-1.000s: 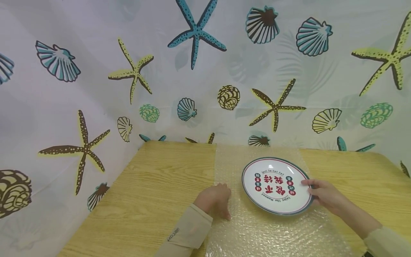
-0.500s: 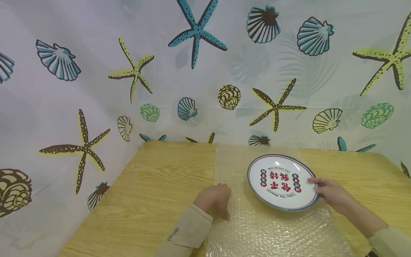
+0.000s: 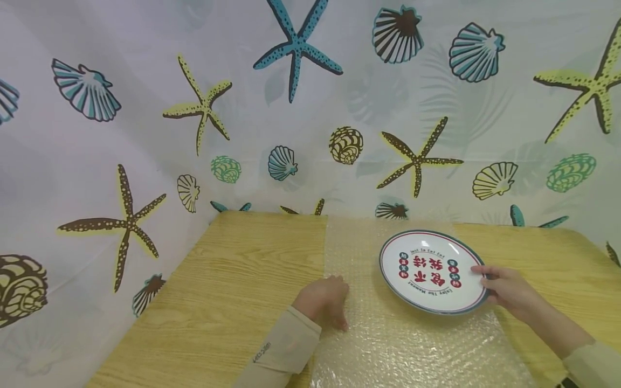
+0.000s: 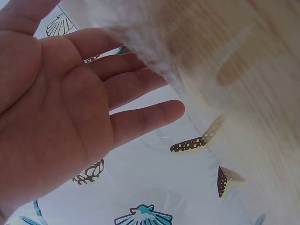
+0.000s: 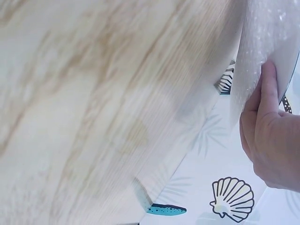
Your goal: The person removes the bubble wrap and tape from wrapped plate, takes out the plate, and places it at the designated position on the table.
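Observation:
A white oval plate (image 3: 417, 293) with a dark rim line, a red inner line and red lettering lies over the right part of a bubble wrap sheet (image 3: 412, 350). My right hand (image 3: 506, 291) grips its right edge, thumb on top and fingers beneath. In the right wrist view, fingers of that hand (image 5: 269, 126) reach under the pale plate beside the bubble wrap. At the sheet's left edge rests my left hand (image 3: 324, 302). Its fingers look straight in the left wrist view, with the fingertips of some hidden behind the bubble wrap edge.
A wood-grain table (image 3: 233, 280) carries the sheet, which runs from the near side to the back edge. Behind and to the left hangs a white curtain (image 3: 291, 129) printed with starfish and shells.
The plate has slid right and slightly away from me, moving with my right hand. My left hand has stayed in place at the bubble wrap's edge.

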Tool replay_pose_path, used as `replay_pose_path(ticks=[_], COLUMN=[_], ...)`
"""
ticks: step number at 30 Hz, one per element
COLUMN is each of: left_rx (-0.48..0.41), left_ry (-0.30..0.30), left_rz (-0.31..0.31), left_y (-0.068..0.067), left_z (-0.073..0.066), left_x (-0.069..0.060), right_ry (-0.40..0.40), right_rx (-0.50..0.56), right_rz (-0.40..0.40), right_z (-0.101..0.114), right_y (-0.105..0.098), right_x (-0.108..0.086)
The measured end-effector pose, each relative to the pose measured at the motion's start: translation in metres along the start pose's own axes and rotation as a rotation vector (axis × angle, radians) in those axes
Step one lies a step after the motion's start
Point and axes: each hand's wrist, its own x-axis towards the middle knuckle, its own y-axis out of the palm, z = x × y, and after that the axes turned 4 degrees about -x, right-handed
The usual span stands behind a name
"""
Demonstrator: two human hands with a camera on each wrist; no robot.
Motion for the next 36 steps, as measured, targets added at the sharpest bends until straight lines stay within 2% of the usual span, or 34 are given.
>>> replay_pose_path(ticks=[17,25,36], left_rx=[-0.057,-0.04,0.008], left_ry=[-0.005,-0.011,0.004], left_rz=[0.028,0.016,-0.012], left_y=[-0.001,-0.001,0.0], left_z=[0.001,0.001,0.001], left_x=[0.001,0.001,0.0], right_ry=[0.021,0.053,0.036], right_rx=[-0.059,-0.036,-0.016], right_rz=[-0.057,-0.065,-0.067], right_z=[-0.003,-0.004,-0.006], right_y=[-0.009,-0.014,-0.02], right_x=[0.001,0.001,-0.001])
